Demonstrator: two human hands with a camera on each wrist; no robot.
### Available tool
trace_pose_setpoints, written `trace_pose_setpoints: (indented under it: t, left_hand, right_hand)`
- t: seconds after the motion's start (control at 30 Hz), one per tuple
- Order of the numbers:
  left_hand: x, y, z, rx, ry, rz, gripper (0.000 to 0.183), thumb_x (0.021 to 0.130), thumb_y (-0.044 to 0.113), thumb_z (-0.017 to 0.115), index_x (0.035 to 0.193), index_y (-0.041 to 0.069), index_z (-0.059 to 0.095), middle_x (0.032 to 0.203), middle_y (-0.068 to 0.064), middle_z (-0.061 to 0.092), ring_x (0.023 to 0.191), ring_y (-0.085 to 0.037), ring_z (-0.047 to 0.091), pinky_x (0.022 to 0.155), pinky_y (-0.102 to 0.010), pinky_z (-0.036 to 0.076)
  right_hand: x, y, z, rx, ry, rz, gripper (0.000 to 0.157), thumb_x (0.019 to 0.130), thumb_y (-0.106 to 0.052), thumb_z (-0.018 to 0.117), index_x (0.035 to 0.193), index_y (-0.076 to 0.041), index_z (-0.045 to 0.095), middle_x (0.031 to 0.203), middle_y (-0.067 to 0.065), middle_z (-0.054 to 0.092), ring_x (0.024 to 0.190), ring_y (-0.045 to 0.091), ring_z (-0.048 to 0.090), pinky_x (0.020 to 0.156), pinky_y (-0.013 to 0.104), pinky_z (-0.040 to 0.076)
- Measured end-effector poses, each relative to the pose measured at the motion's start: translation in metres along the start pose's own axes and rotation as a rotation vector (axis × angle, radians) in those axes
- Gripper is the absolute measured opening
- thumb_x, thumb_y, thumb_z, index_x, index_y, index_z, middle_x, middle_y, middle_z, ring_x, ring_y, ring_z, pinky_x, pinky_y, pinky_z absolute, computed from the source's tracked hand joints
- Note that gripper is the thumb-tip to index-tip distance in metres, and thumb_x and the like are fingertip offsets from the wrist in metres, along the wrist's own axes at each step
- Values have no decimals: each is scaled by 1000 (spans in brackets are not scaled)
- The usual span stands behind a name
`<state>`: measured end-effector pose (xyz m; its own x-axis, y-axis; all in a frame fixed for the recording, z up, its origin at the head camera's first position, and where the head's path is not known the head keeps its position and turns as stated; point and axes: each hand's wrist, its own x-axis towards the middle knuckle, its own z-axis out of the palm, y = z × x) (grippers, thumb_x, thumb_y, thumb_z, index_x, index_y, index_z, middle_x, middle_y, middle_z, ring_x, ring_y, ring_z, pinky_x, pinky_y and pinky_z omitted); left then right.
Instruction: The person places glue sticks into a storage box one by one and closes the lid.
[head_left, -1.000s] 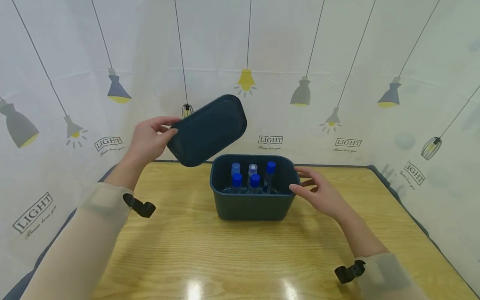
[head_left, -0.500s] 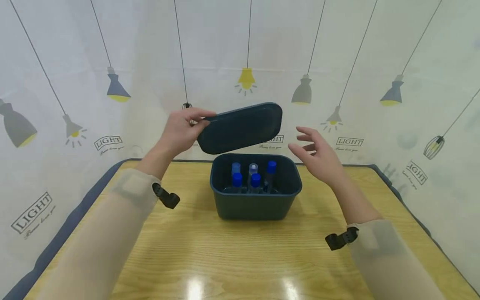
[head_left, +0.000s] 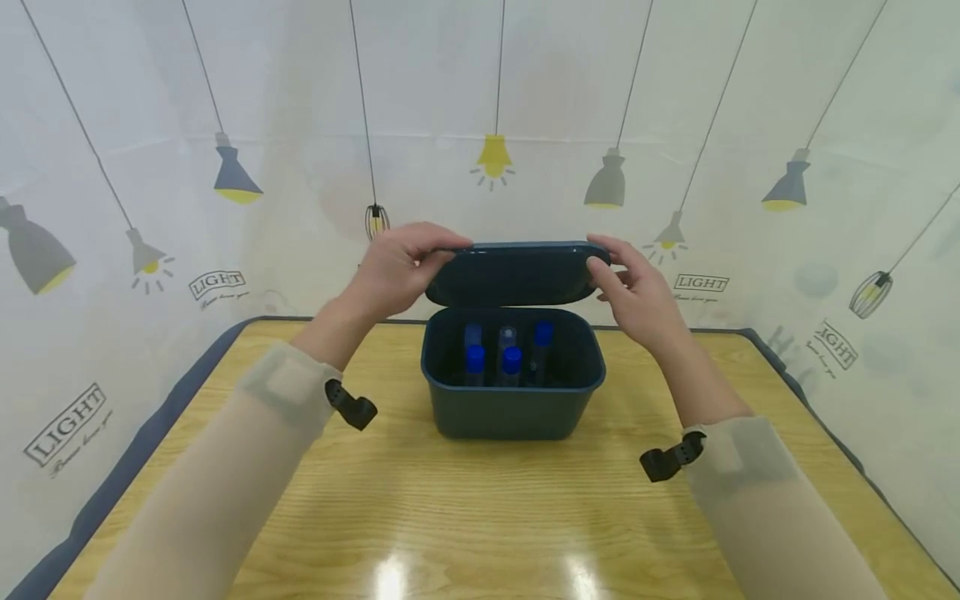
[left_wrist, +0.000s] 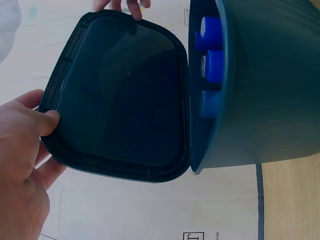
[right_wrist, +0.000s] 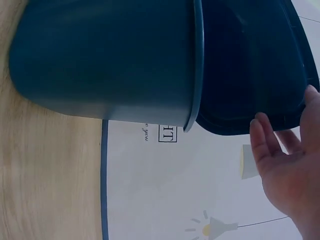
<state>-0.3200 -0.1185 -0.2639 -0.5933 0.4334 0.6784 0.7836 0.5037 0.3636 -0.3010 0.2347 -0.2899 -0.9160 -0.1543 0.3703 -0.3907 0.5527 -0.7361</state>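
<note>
A dark blue-green lid [head_left: 517,277] is tilted up over the back rim of a matching plastic bin [head_left: 510,414], its underside facing me. My left hand [head_left: 399,268] pinches the lid's left end, thumb on the underside and fingers behind. At the other end, my right hand [head_left: 639,293] holds the lid's right corner between thumb and fingers. In the left wrist view, the lower edge of the lid [left_wrist: 120,95] lies right at the bin's rim [left_wrist: 227,65]. Several clear tubes stand inside the bin, most with blue caps [head_left: 512,360]; their lower parts are hidden by its front wall.
The bin stands on a wooden table [head_left: 480,508], toward its back edge. Behind and beside the table hangs a pale curtain [head_left: 435,108] printed with lamps and lettering. Each sleeve cuff carries a small black wrist camera, the left one [head_left: 352,406] and the right one [head_left: 672,457].
My left hand has carried the lid rightward and down to the bin's back rim, levelling it. My right hand has left the bin's right rim, moved up and taken the lid's right end.
</note>
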Motion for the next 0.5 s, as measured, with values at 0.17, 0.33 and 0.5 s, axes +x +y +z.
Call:
trace_pose_setpoints:
  t: [0.17,0.33,0.5]
  left_hand:
    - [-6,1,3,-2,-6,41,29,104,-3,71,127,8,82,127,-12,81,117,-30,76,97,-46,62]
    - [-18,0,2,-15,2,81,27,102,-2,74,126,8,83,121,-12,81,106,-29,76,87,-44,63]
    - [-37,2,1,-47,-13,85,27,98,3,81,124,9,84,111,-9,81,92,-23,71,77,-35,54]
  right_hand:
    - [-6,4,1,50,18,2,48,118,-43,49,154,-13,60,140,19,68,115,32,72,88,12,57]
    - [-16,7,0,64,-3,-13,44,118,-39,51,144,-5,63,136,21,70,112,19,74,90,11,57]
    - [-34,11,-6,-34,-61,-18,40,117,-39,52,145,-13,64,141,17,70,121,26,71,102,31,57]
